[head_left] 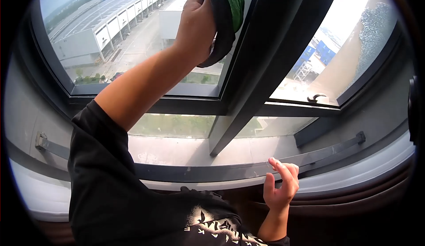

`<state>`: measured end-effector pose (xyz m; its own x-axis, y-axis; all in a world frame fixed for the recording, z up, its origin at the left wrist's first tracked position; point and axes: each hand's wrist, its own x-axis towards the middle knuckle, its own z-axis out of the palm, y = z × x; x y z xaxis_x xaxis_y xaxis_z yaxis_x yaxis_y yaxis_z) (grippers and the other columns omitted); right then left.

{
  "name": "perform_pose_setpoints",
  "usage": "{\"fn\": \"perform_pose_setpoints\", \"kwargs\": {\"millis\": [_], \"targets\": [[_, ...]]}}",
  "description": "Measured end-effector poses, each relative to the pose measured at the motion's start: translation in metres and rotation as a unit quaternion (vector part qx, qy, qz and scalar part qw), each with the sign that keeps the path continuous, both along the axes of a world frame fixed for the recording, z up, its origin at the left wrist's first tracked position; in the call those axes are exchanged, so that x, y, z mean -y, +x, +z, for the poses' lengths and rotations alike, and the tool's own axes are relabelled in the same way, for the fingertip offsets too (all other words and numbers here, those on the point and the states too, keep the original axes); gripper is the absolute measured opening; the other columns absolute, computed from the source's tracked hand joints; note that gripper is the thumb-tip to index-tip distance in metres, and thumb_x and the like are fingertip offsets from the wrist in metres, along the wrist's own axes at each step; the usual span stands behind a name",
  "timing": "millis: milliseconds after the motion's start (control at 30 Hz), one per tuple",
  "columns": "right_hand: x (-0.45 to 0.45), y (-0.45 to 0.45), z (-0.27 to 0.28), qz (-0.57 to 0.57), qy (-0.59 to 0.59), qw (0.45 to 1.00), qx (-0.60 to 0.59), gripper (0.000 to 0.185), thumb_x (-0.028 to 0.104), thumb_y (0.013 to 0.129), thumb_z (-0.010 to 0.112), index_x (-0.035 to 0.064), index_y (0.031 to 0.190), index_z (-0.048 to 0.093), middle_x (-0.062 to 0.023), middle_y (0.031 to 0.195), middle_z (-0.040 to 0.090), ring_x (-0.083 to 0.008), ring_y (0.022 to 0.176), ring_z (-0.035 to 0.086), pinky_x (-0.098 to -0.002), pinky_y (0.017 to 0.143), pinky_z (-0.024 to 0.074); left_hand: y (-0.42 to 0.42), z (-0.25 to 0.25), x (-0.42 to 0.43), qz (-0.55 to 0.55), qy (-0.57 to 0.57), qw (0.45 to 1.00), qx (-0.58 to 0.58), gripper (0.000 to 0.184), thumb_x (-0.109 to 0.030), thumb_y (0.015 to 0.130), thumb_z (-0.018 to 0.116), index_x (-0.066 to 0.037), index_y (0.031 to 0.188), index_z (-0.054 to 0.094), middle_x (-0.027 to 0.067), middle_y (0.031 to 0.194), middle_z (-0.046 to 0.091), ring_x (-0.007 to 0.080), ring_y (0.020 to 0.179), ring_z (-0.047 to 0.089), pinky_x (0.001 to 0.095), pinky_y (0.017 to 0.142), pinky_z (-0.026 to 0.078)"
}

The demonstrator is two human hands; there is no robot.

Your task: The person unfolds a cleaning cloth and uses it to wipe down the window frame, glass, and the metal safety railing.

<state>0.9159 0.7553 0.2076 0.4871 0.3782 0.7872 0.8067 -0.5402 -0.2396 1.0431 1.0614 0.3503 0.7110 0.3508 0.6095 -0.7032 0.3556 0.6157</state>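
Note:
My left hand (199, 24) is raised at the top centre, its fingers closed on a green and dark grey cloth (226, 18). The cloth lies against or close to the left window pane (137, 38), near the dark upright frame (256, 38). Part of the cloth hangs down beside my wrist. Low on the right, my right hand (282, 184) is held up with the fingers apart from the thumb and nothing in it. It is just in front of the grey rail (239, 171).
The right pane (327, 42) has wet-looking droplets or foam (376, 33) on it and a dark window handle (317, 98) at its bottom. Below the panes is a pale ledge (186, 148). A white sill edge (354, 179) curves along the right. Buildings show outside.

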Motion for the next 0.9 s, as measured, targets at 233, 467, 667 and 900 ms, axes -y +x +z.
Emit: {"fn": "perform_pose_setpoints", "kwargs": {"millis": [233,467,667,900], "targets": [[0.014,0.001,0.001,-0.075,-0.006,0.997,0.013,0.032,0.001,0.075,0.061,-0.0002,0.107,0.057,-0.0154,0.100,0.064,-0.0277,0.080,0.058,-0.0358,0.076,0.0476,0.053,0.118,0.028,0.061,0.159,0.956,0.238,0.021,-0.022,0.097,0.046,-0.006,0.105,0.057,0.0068,0.086,0.058,0.0165,0.079,0.057,0.0310,0.069,0.048],[0.017,0.018,0.000,-0.096,-0.005,0.995,0.013,0.031,0.006,0.073,0.063,0.0017,0.103,0.058,-0.0150,0.101,0.061,-0.0312,0.087,0.055,-0.0385,0.077,0.0467,0.086,0.168,0.108,0.445,0.219,0.806,0.324,0.032,-0.009,0.086,0.040,0.008,0.112,0.044,0.0326,0.118,0.048,0.0484,0.114,0.043,0.0515,0.098,0.034],[0.014,0.036,-0.013,-0.100,0.023,0.995,0.003,0.031,0.003,0.068,0.063,0.0028,0.099,0.059,-0.0140,0.100,0.060,-0.0311,0.088,0.054,-0.0398,0.077,0.0458,0.073,0.035,0.095,0.352,0.328,0.834,0.270,0.026,-0.008,0.083,0.049,0.004,0.105,0.044,0.0245,0.097,0.049,0.0430,0.090,0.046,0.0496,0.082,0.038],[0.001,0.047,-0.032,-0.148,0.061,0.985,0.067,0.016,0.010,0.064,0.054,0.0057,0.078,0.059,-0.0078,0.084,0.060,-0.0264,0.077,0.051,-0.0347,0.071,0.0422,0.038,-0.119,0.067,0.245,0.543,0.796,0.109,0.023,-0.008,0.080,0.053,0.000,0.101,0.054,0.0239,0.099,0.051,0.0421,0.091,0.049,0.0502,0.082,0.038]]}}
